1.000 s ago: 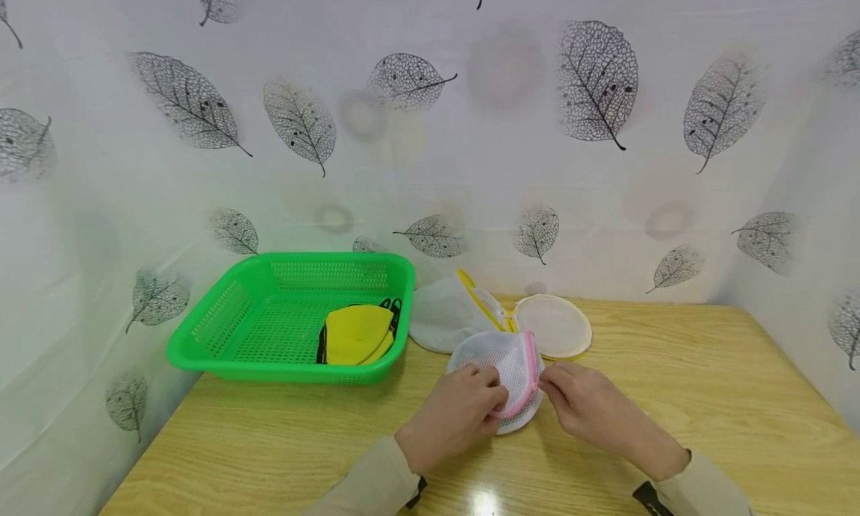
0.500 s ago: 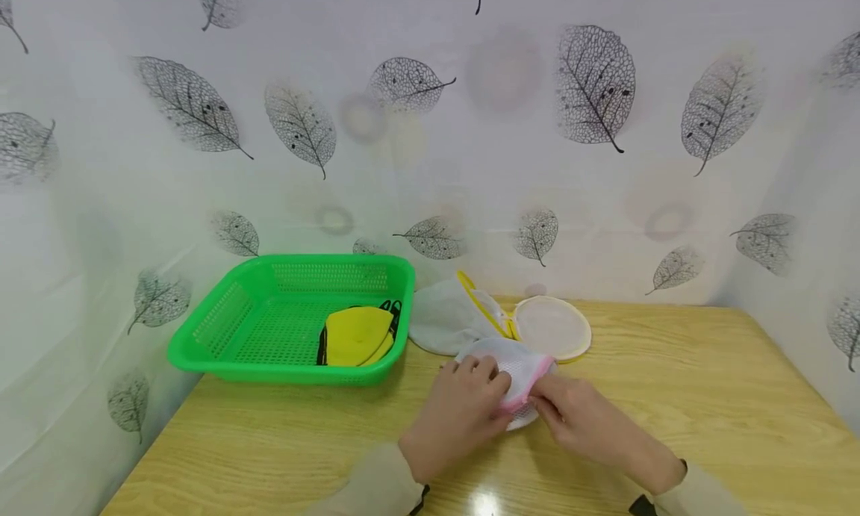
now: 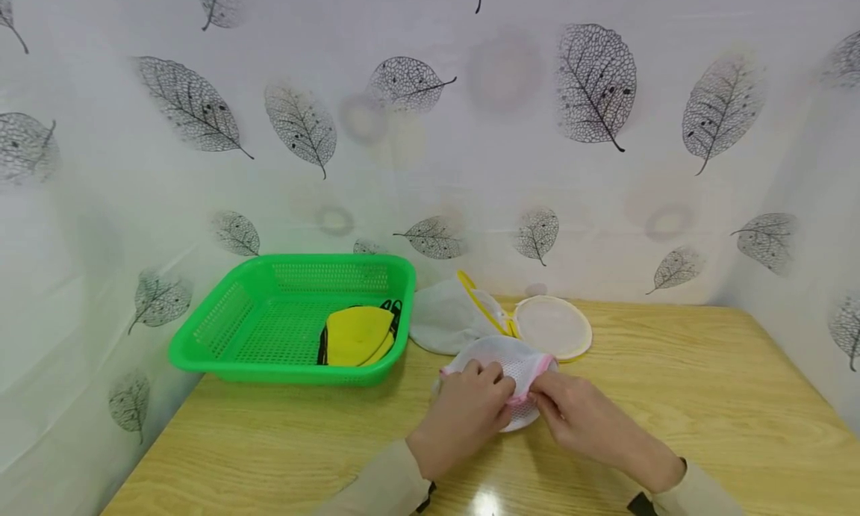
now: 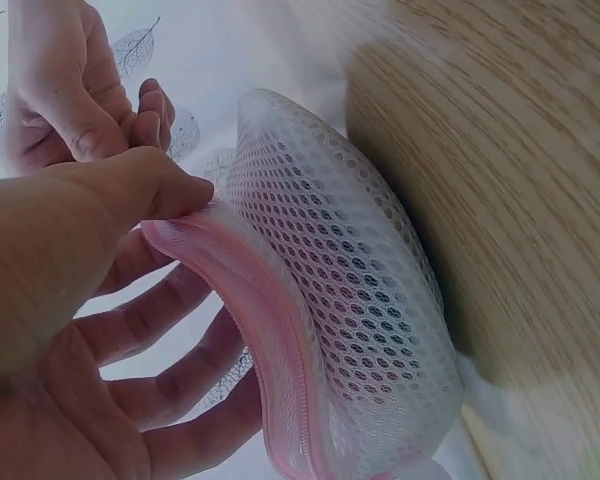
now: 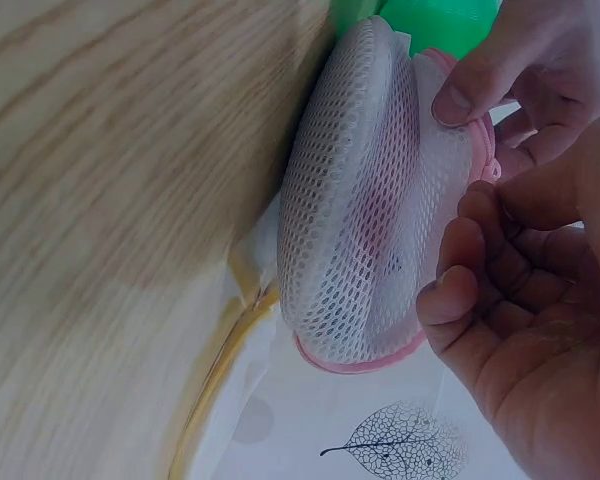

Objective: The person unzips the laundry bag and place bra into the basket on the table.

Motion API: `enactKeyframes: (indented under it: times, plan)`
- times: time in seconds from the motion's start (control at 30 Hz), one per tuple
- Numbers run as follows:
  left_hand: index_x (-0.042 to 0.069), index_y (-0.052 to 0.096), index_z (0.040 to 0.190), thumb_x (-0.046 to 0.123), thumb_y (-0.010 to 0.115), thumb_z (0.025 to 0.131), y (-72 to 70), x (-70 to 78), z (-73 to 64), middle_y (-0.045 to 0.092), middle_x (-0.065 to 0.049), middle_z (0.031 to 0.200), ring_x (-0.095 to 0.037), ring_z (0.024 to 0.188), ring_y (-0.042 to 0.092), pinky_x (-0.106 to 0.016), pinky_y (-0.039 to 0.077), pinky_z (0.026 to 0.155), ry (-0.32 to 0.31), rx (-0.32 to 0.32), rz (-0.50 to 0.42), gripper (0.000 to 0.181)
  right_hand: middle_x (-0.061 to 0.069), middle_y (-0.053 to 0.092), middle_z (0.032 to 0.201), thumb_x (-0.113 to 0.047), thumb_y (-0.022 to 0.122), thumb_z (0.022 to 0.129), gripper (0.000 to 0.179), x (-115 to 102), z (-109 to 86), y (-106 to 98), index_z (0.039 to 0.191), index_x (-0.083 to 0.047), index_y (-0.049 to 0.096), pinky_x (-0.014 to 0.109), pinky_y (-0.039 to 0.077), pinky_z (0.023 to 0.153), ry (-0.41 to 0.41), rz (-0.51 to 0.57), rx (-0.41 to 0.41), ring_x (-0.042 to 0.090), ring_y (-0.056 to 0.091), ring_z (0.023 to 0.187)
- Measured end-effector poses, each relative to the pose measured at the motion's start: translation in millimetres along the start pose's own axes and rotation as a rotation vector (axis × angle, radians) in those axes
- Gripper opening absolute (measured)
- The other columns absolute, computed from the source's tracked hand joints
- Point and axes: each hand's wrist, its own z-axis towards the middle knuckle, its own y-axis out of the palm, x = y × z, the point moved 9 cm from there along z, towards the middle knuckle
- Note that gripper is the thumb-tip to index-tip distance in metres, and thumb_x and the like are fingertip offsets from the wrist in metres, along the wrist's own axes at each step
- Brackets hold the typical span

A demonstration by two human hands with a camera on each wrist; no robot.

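Note:
A round white mesh laundry bag (image 3: 517, 368) with a pink zipper edge is held between both hands above the wooden table. My left hand (image 3: 465, 410) grips its pink rim; in the left wrist view the thumb lies on top of the zipper band (image 4: 270, 310), with the fingers behind it. My right hand (image 3: 591, 426) pinches the pink edge at the bag's right side, thumb against curled fingers. From the right wrist view, its fingertips meet at the zipper's end beside the left hand (image 5: 555, 85). Something dark pinkish shows faintly through the mesh (image 5: 350, 210).
Behind the hands lies a white bag (image 3: 443, 318) with yellow zipper trim, its round flap (image 3: 554, 327) spread to the right. At left stands a green plastic basket (image 3: 289, 375), holding folded yellow fabric (image 3: 354, 335) with black straps. A leaf-patterned curtain (image 3: 430, 165) closes off the back.
The right hand has shifted slightly left and down, tugging the pink edge. The mesh bag has tilted, and its pink band is now mostly covered by the hands.

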Motion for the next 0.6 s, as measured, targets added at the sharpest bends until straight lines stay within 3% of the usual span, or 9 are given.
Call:
enactKeyframes:
  times: [0.27,0.6]
  plan:
    - [0.023,0.064,0.091,0.036,0.072,0.094,-0.3,-2.0,-1.0,0.06,0.007,0.083,-0.012,0.068,0.053,-0.022,0.039,0.052,0.004,0.003,-0.061,0.015,-0.013,0.059,0.079,0.006,0.077,0.076,0.027,-1.3,1.5,-1.2,0.09,-0.015,0.065,0.012,0.039,0.064,-0.023,-0.05,0.011,-0.004,0.047,0.073]
    - [0.025,0.064,0.095,0.038,0.071,0.095,1.4,-2.8,-2.9,0.062,0.006,0.088,-0.014,0.07,0.056,-0.033,0.05,0.048,-0.007,-0.03,-0.055,0.015,-0.009,0.064,0.084,0.007,0.075,0.074,0.028,3.1,2.0,-4.0,0.093,-0.013,0.068,0.018,0.047,0.067,-0.015,-0.082,0.037,0.0,0.057,0.077]
